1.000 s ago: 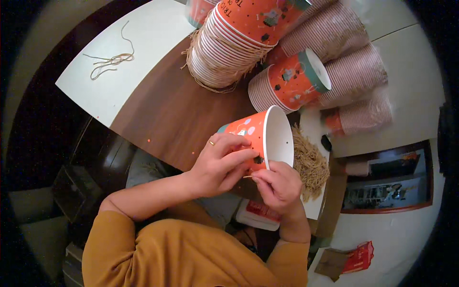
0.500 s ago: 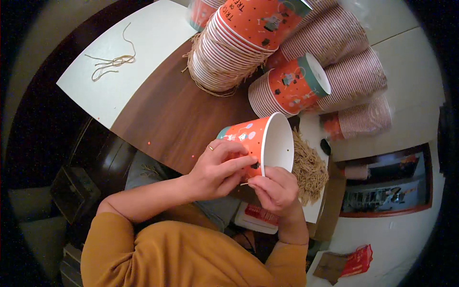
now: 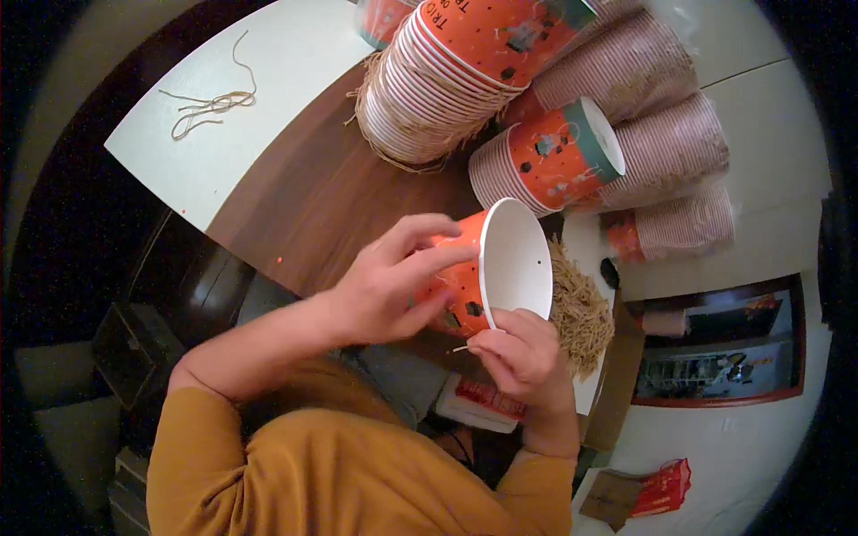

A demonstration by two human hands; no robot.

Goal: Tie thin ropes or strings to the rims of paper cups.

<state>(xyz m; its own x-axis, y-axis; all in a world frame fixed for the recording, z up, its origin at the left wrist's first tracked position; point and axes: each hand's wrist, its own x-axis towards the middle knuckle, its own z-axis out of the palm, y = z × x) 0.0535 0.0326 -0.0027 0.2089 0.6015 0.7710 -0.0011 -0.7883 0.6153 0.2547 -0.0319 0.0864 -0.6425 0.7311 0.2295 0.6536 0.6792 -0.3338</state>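
Note:
An orange paper bucket [image 3: 460,288] with a white inside and dark printed shapes is tipped on its side, its mouth facing right. My right hand [image 3: 523,353] pinches the lower part of its rim, thumb outside. A short end of twine [image 3: 459,349] sticks out to the left of those fingertips. My left hand [image 3: 380,281] lies along the bucket's outer side with its fingers spread and slightly blurred; whether they touch the wall I cannot tell. Part of the bucket's side and base is hidden behind that hand.
A tall stack of nested buckets [image 3: 429,98] with twine around it stands beyond. Beside it lie another nested stack [image 3: 554,161] and several wrapped stacks [image 3: 666,147]. A heap of cut twine [image 3: 581,308] is at the right; loose twine [image 3: 214,109] lies on the white tabletop [image 3: 295,54].
My left hand has lifted up and away from the lower rim, its fingers spreading. My right hand keeps its pinch, and more of the twine end shows.

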